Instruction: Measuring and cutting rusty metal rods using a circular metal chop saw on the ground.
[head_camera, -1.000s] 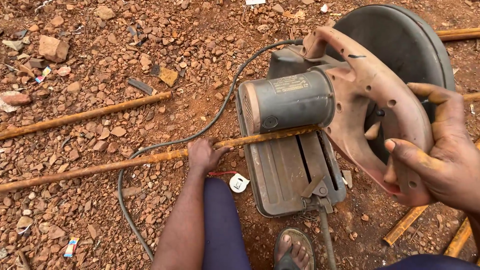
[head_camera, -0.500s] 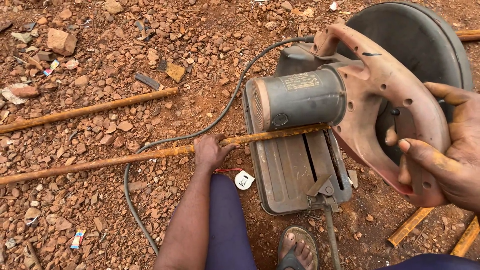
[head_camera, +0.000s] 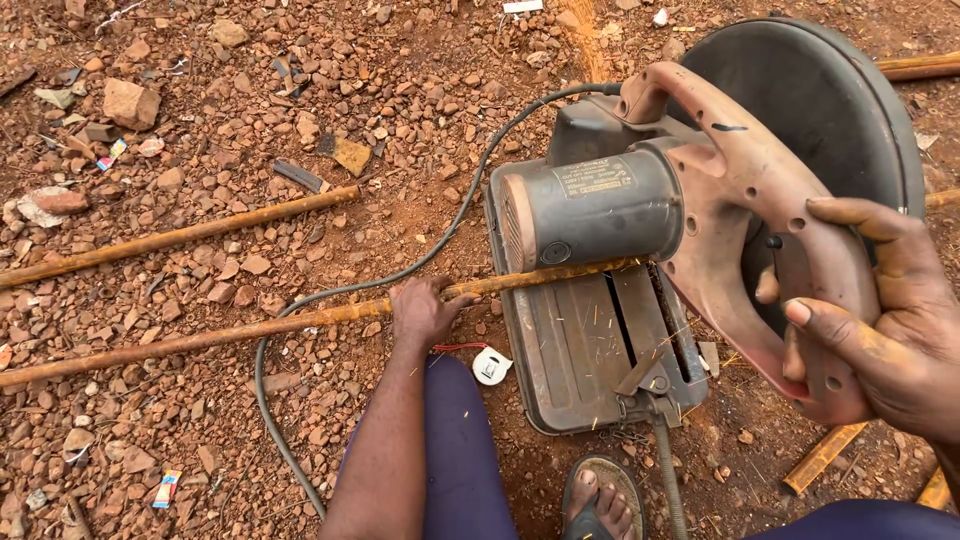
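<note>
Head view, looking down at my own two hands on red gravel. My right hand (head_camera: 880, 320) is wrapped tight round the handle of the chop saw (head_camera: 690, 220), fingers curled through the grip and thumb over the top. My left hand (head_camera: 425, 310) lies flat and closed down on the rusty steel bar (head_camera: 250, 330), pinning it to the ground just left of the saw's base plate (head_camera: 580, 350), where the bar runs in under the grey motor housing. Against half a second ago, the saw body sits slightly lower over the bar, and a few small sparks now speckle the base plate (none showed a second ago), so I judge the blade behind its dark guard (head_camera: 830, 110) has just met the steel and the cut has started. The left hand has kept its place on the bar throughout, which should keep the piece from jumping. A second rusty bar (head_camera: 180, 238) lies apart, further up the gravel. The black power cable (head_camera: 300, 410) loops past my wrist, and a small white tape measure (head_camera: 490, 366) sits beside my knee, near my sandalled foot (head_camera: 600, 500)
</note>
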